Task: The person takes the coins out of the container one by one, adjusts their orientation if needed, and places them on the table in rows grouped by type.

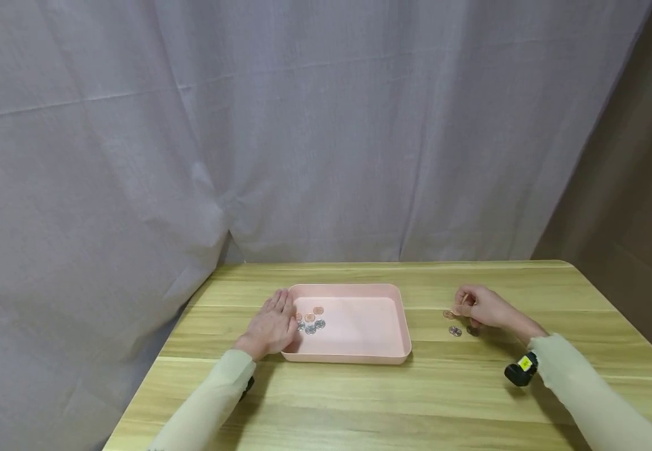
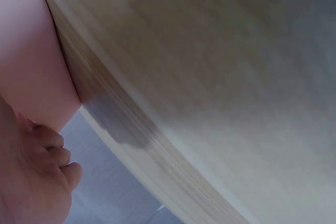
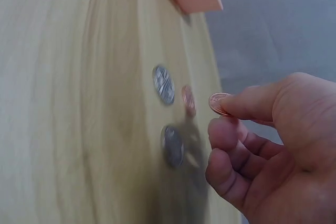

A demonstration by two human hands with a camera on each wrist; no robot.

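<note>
A copper-coloured coin [image 3: 218,104] is pinched between the thumb and finger of my right hand [image 1: 486,307], raised over the right part of the table. Below it lie two silver coins [image 3: 164,84] and another copper coin [image 1: 448,314]. My left hand [image 1: 272,324] rests along the left rim of a shallow pink tray [image 1: 359,359], back upward and fingers fairly straight. Inside the tray, near that hand, several copper coins [image 1: 318,311] and silver coins [image 1: 320,324] lie grouped. In the left wrist view only part of the hand and the tray's outer wall [image 2: 37,77] appear.
The wooden table [image 1: 359,401] has a rounded far right corner. A grey curtain [image 1: 326,156] hangs behind it and along the left. Between the tray and the loose coins runs a strip of bare tabletop. A black wrist camera [image 1: 522,369] sits under the right sleeve.
</note>
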